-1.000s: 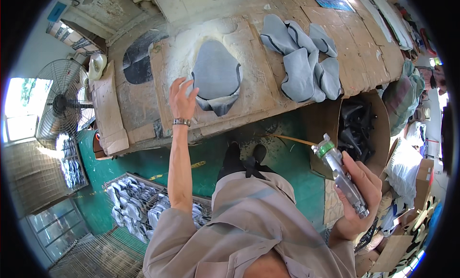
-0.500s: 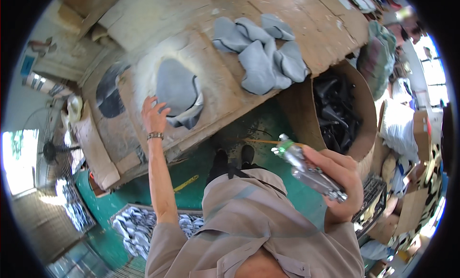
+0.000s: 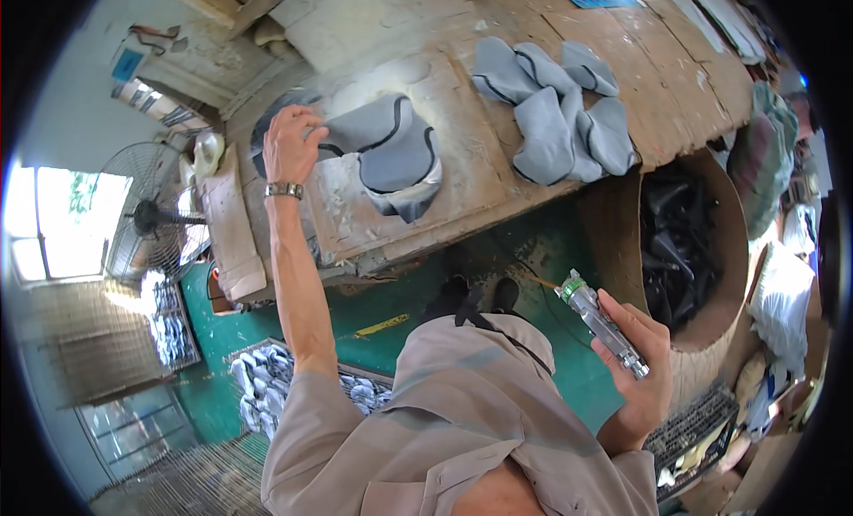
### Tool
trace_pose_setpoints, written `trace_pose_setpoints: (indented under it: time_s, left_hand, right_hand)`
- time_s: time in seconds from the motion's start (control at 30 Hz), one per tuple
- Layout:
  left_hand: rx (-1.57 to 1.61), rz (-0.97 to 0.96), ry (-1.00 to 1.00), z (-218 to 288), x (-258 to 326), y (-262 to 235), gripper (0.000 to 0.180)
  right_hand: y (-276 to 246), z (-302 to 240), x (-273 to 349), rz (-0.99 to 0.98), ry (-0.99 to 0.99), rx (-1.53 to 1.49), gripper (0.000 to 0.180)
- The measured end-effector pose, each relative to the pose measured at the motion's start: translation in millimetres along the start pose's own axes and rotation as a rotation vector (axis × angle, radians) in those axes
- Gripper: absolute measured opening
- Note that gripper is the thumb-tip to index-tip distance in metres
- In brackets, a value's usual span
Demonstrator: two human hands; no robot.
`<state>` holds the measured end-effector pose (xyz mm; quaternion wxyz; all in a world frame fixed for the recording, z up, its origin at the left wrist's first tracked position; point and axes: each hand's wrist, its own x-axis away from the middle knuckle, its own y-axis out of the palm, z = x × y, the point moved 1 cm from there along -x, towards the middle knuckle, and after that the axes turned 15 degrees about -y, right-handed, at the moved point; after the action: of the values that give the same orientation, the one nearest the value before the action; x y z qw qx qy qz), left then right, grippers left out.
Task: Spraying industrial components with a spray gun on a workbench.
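Note:
On the worktable, a grey upholstery-like piece (image 3: 367, 128) with dark edging lies spread out, its right part curved over a pale underside. My left hand (image 3: 293, 144) is at its left end, fingers bent and thumb close to them, the fingertips meeting the piece's edge. Under and behind that hand, a dark grey piece (image 3: 260, 136) is partly hidden. My right hand (image 3: 641, 352) is wrapped round a silver spray gun (image 3: 597, 319) with a green ring near its nozzle. The gun is held over the floor in front of my body, its nozzle tilted up toward the table.
Several grey pieces (image 3: 544, 129) lie in a pile on the table's right. A round cardboard bin (image 3: 721, 249) of black parts stands beside the table. An orange hose (image 3: 536, 279) shows near the gun. A fan (image 3: 147, 216) stands left, and a rack of grey-white pieces (image 3: 262, 383) lies on the floor.
The view has swung left. My left hand has shifted away from the bin, and the grey piece now stretches out toward it. The spray gun stays in my right hand, lower and steadier.

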<state>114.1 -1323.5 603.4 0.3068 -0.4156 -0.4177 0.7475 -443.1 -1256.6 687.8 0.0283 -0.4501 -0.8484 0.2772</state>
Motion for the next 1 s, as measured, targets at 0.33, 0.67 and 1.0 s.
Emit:
trace_pose_setpoints:
  time_s: [0.33,0.67,1.0]
  left_hand:
    - [-0.039,-0.15,-0.151,-100.9,-35.1,-87.8,0.021]
    - [-0.241,-0.236,-0.244,-315.2,-127.6,-6.8,0.023]
    - [-0.389,0.192,-0.089,-378.9,-73.2,113.2,0.02]
  right_hand:
    - [51.8,12.3,-13.2,-0.12,0.056,0.016,0.065]
    - [175.5,-35.3,-87.2,-0.105,0.165,0.064,0.059]
    - [264.9,-68.4,-151.2,-0.158,0.286,0.044,0.058]
